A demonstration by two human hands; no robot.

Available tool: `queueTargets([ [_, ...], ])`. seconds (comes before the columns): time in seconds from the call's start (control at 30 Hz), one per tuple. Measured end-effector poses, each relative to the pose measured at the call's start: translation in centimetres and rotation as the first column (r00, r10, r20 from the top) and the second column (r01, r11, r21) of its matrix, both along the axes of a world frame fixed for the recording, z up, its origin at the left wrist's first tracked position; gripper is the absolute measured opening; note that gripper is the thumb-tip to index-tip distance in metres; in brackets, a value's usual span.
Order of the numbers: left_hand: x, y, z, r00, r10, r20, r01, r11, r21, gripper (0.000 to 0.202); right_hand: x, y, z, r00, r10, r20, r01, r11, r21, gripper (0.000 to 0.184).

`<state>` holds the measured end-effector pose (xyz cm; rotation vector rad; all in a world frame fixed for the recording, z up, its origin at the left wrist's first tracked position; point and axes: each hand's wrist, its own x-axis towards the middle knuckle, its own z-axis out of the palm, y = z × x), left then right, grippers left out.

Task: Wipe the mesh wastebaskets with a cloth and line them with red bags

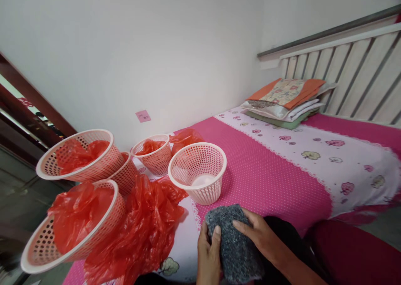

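Both my hands hold a folded grey fuzzy cloth [233, 243] at the near edge of the bed. My left hand [208, 255] grips its left side with the thumb on top. My right hand [258, 235] lies over its right side, fingers closed onto the fabric. Just beyond the cloth stands an empty pink perforated basket [198, 172] on the pink bed cover [266, 168].
Several pink baskets lined with red plastic bags [79, 166] stand at the left, and a loose red bag [147, 222] lies beside them. Folded bedding and a pillow [286, 101] are stacked by the slatted headboard [354, 72]. A white wall runs behind.
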<state>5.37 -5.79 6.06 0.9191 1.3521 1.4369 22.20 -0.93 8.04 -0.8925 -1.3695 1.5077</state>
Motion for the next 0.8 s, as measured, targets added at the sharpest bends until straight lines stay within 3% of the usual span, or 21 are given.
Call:
queueTargets([
  [0.13,-1.8,1.1,-0.9,0.999,0.023,-0.048,-0.027,0.996,-0.079,0.072,0.9,0.4,-0.2,0.997,-0.076,0.011,0.076,0.997,-0.025,0.051],
  [0.23,-3.9,2.7,-0.5,0.986,0.141,-0.09,-0.149,0.984,-0.098,0.078,2.2,0.9,-0.7,0.984,-0.177,0.033,0.18,0.979,-0.094,0.053],
  [0.3,-5.4,4.2,0.7,0.968,0.222,-0.115,-0.231,0.971,-0.065,0.074,3.1,1.4,-1.0,0.972,-0.233,0.011,0.232,0.961,-0.153,0.052],
  [0.43,-8.1,8.7,4.6,0.92,0.359,-0.16,-0.368,0.929,-0.031,0.06,4.6,2.2,-1.8,0.942,-0.326,-0.075,0.3,0.923,-0.242,0.049],
  [0.5,-9.2,11.6,6.4,0.91,0.386,-0.151,-0.38,0.922,0.071,0.043,5.2,2.4,-1.8,0.92,-0.378,-0.105,0.339,0.9,-0.273,0.05],
  [0.6,-10.4,15.7,8.0,0.91,0.399,-0.111,-0.391,0.916,0.093,0.024,6.0,2.3,-1.5,0.888,-0.44,-0.13,0.388,0.871,-0.301,0.051],
  [0.7,-10.8,18.1,7.9,0.923,0.38,-0.068,-0.375,0.924,0.077,0.019,7.0,2.2,-1.3,0.863,-0.485,-0.14,0.427,0.85,-0.309,0.05],
  [0.8,-10.3,17.7,7.0,0.933,0.358,-0.026,-0.355,0.931,0.086,0.028,8.2,2.4,-1.5,0.818,-0.554,-0.154,0.488,0.811,-0.324,0.046],
])
